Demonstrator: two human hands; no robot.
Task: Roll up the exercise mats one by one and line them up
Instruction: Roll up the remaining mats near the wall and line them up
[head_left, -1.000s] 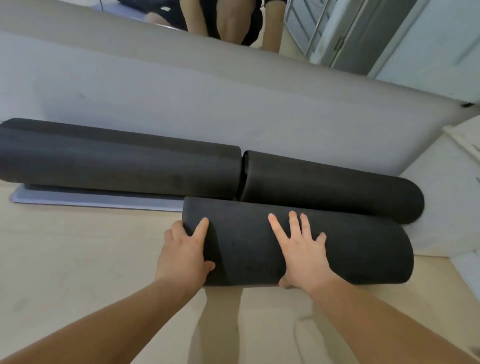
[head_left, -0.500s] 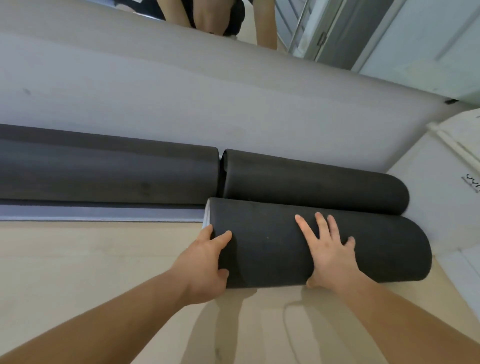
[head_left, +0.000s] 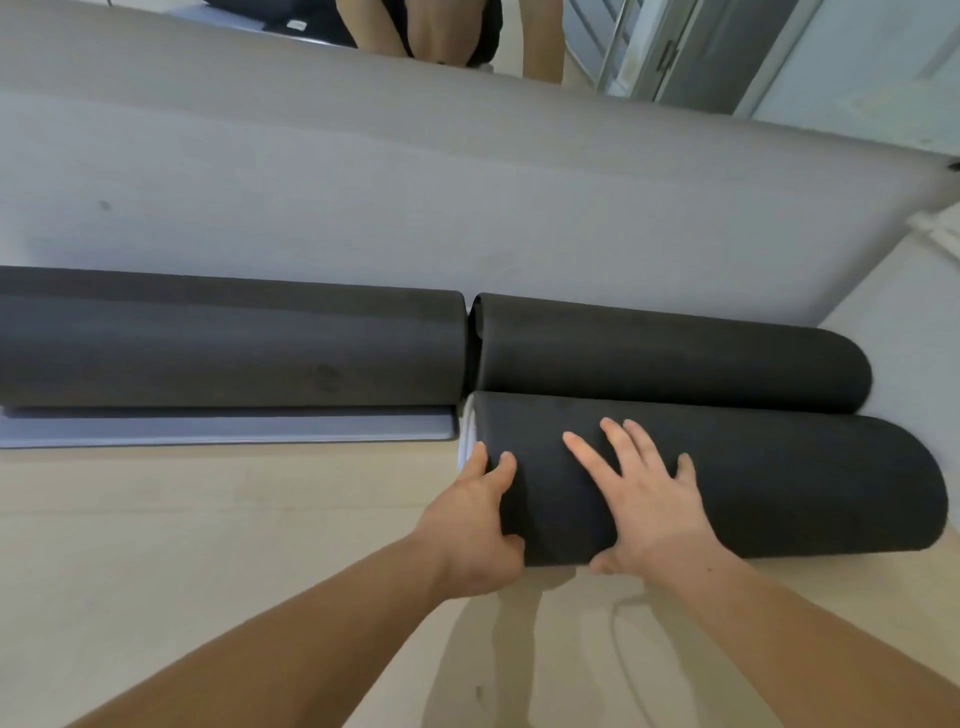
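Note:
Three rolled black exercise mats lie on the pale floor by the grey wall. The near mat (head_left: 779, 483) lies in front of the back right mat (head_left: 675, 353) and touches it. The back left mat (head_left: 223, 348) runs off the left edge, end to end with the back right one. My left hand (head_left: 475, 525) grips the near mat's left end, thumb under the roll and fingers on top. My right hand (head_left: 644, 493) lies flat on the near mat with its fingers spread.
A flat light-grey mat (head_left: 223, 428) lies under the back left roll. The grey wall (head_left: 415, 208) carries a mirror above it, reflecting a person's legs. A white cabinet side (head_left: 914, 322) closes off the right. Bare wooden floor (head_left: 208, 545) lies to my left.
The near mat has been pushed right and back against the back right roll, its left end now in line with that roll's end. My right hand sits closer to the left end.

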